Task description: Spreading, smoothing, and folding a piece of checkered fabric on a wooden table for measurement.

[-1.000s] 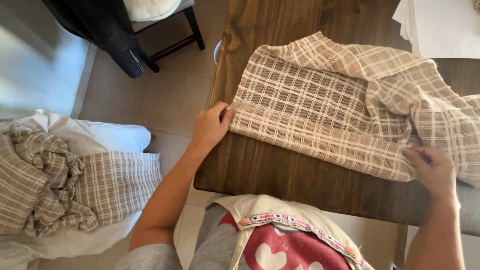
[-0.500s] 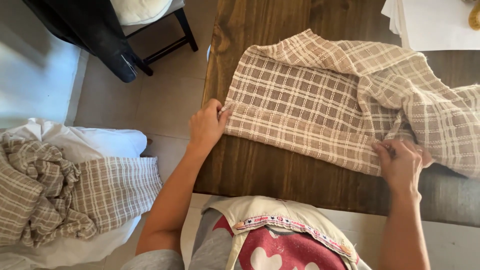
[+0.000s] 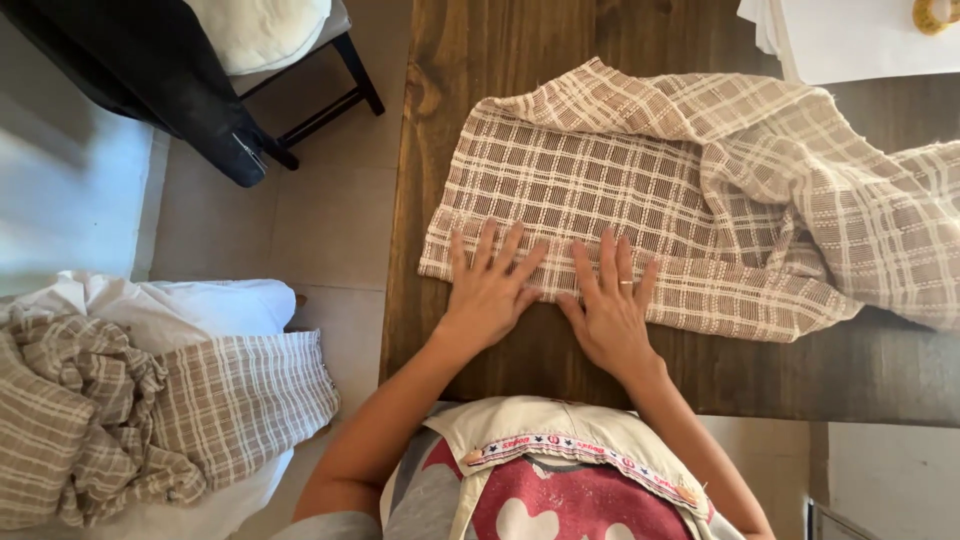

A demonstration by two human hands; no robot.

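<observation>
**Hands pressed flat on a checked cloth**

Both hands lie palm down, fingers spread, on the near edge of a brown-and-cream checked cloth (image 3: pixel 620 190). Left hand (image 3: pixel 490 290) and right hand (image 3: pixel 607 305) sit side by side, almost touching, neither one gripping anything; the right hand wears a ring on one finger. The cloth is spread on a dark wooden tabletop (image 3: pixel 880 370), its left part lying flat in a folded rectangle, its right part bunched and rumpled toward the right edge of the view. White sheets of paper (image 3: pixel 860 40) lie at the far right corner of the tabletop, well apart from the hands, with a small yellowish thing on them that is too cut off to tell.

On the floor side, to the left, a heap of striped and checked cloths (image 3: pixel 130 420) rests on something white. Farther off stands a dark chair (image 3: pixel 330 90) with a pale cushion and a black garment (image 3: pixel 150 80) hanging from it.
</observation>
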